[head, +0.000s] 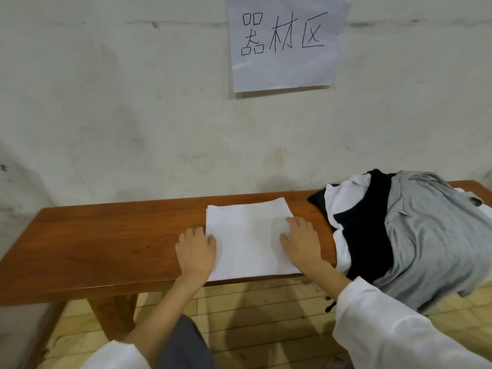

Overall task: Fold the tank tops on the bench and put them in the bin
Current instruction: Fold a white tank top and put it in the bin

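Note:
A white tank top [249, 235], folded into a flat rectangle, lies on the wooden bench [106, 246] in front of me. My left hand [197, 250] rests flat on its left edge, partly on the wood. My right hand [300, 242] lies flat on its right side, fingers spread. Neither hand grips the cloth. To the right, a loose pile of tank tops covers the bench end: a grey one [431, 235] on top, a black one [370, 235] and a white one [346, 198] beneath. No bin is in view.
The bench stands against a pale plaster wall with a paper sign [285, 41] taped above. A yellow tiled floor [266, 315] shows below the bench. The pile hangs over the bench's front edge at the right.

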`<state>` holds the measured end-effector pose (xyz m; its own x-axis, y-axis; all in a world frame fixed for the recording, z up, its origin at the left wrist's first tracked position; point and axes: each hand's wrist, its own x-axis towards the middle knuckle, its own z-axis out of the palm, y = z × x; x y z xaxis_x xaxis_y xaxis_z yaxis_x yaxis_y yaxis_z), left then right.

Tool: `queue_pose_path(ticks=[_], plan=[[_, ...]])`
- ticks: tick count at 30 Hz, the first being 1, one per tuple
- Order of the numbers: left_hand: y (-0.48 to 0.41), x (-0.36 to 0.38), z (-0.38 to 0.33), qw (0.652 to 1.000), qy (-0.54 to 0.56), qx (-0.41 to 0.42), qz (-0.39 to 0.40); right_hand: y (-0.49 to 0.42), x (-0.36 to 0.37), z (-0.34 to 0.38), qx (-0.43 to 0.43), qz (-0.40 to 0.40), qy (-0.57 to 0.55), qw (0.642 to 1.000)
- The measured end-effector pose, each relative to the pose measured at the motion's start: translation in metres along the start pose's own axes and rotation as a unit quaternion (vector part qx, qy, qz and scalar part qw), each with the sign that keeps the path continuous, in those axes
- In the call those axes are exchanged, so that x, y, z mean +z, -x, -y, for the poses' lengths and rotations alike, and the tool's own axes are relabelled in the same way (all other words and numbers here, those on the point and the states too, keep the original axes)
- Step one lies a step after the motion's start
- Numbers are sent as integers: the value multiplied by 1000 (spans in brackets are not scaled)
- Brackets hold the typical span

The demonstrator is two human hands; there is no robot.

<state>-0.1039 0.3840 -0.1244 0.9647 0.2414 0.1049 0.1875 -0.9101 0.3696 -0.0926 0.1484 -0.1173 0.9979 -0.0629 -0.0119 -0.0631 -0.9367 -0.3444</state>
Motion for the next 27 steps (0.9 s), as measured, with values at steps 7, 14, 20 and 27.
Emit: queue_pose_path(ticks=[7,14,20,27], plan=[[14,-4,4,995,-38,-29,82,7,-5,-10,130,65,-87,986],[0,-15,-10,963,183,-99,169,7,-11,0,120,25,-218,968],[-8,-28,-12,936,255,-112,215,12,-6,-7,54,74,-187,978],[6,-28,-62,947,247,14,205,35,-17,-14,127,-4,-251,960]])
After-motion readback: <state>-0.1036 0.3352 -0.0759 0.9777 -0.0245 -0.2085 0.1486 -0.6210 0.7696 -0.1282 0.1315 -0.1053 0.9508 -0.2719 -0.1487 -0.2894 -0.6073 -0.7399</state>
